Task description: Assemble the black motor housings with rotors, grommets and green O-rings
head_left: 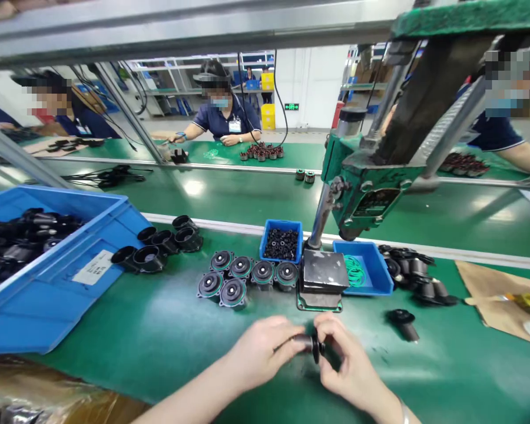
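Observation:
Between my hands, low over the green bench, is a dark metallic cylinder with a black flange (315, 348), lying sideways. My left hand (269, 348) is closed around the cylinder end. On the other side, the fingers and thumb of my right hand (343, 359) pinch the black flange. A similar flanged cylinder (404, 325) lies loose to the right of my hands. Just beyond my hands stands the press's metal block (325, 271). Left of the block are several round black housings (232, 291) with green rings and pale centre pins.
A green press head (366, 188) overhangs the bench. Small blue bins hold black rings (281, 242) and green rings (354, 270). More flanged cylinders (419, 275) lie right, near cardboard (490, 288) with a brush. Left are open black housings (149, 258) and a large blue bin (92, 235). Co-workers sit opposite.

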The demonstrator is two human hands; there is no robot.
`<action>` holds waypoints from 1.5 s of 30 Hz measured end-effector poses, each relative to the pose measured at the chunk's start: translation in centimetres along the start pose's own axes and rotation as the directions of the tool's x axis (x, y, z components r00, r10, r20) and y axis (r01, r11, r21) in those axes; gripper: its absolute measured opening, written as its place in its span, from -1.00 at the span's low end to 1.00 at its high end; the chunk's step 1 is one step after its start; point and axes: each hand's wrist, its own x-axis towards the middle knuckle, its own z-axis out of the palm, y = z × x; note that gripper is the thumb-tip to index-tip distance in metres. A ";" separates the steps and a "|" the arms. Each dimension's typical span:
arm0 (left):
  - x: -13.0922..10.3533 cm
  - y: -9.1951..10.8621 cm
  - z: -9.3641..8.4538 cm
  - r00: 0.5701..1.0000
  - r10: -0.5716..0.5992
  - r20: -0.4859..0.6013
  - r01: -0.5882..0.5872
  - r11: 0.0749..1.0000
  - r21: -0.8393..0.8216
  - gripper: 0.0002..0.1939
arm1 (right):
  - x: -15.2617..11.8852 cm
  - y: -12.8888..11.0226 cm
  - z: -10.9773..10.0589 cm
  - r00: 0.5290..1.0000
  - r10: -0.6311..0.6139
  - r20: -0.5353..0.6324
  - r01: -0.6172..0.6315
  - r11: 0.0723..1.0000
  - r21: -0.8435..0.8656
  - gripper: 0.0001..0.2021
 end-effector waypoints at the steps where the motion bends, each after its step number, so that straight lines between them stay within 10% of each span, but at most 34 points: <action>1: 1.2 -0.5 -1.3 0.999 0.037 -0.016 -0.036 0.996 0.080 -0.73 | 0.1 0.3 -0.1 1.000 0.018 -0.001 -0.018 0.999 0.032 -0.76; 6: 10.3 -5.2 -6.5 0.992 -0.122 -0.014 0.113 0.861 0.496 -0.77 | 0.4 1.3 -0.5 0.997 0.076 -0.034 -0.069 0.981 0.180 -0.79; 11: 16.4 -9.3 -5.9 0.968 -0.202 0.145 0.090 0.829 0.552 -0.86 | 0.3 1.1 -0.6 0.995 0.080 -0.054 -0.069 0.980 0.188 -0.79; 19: 16.9 -7.3 -6.7 0.954 -0.297 0.039 0.250 0.862 0.440 -0.91 | -0.9 1.9 0.0 0.986 0.111 -0.121 -0.083 0.973 0.213 -0.89; 24: 10.8 -1.5 -7.2 0.973 -0.230 -0.022 0.231 0.970 0.080 -0.82 | -0.7 1.7 -0.9 0.982 0.099 -0.162 -0.066 0.978 0.198 -0.86; 27: 5.3 1.0 -3.7 0.903 -0.430 0.000 0.293 0.616 -0.731 -0.81 | -0.2 1.1 -1.4 0.976 0.033 -0.214 0.010 0.980 0.200 -0.83; 32: 0.5 1.3 2.7 0.732 -0.622 0.278 0.295 -0.079 -0.952 -0.71 | 0.1 0.2 -0.7 0.976 0.043 -0.215 0.030 0.946 0.324 -0.86; 39: 0.3 1.3 4.4 0.702 -0.577 0.417 0.270 -0.325 -0.906 -0.71 | -0.3 0.1 -0.5 0.985 0.012 -0.174 0.046 0.943 0.329 -0.84; 45: 0.1 1.2 4.9 0.713 -0.501 0.491 0.257 -0.465 -0.847 -0.70 | -0.9 -0.3 -1.4 0.953 -0.230 -0.199 0.225 0.973 -0.045 -0.75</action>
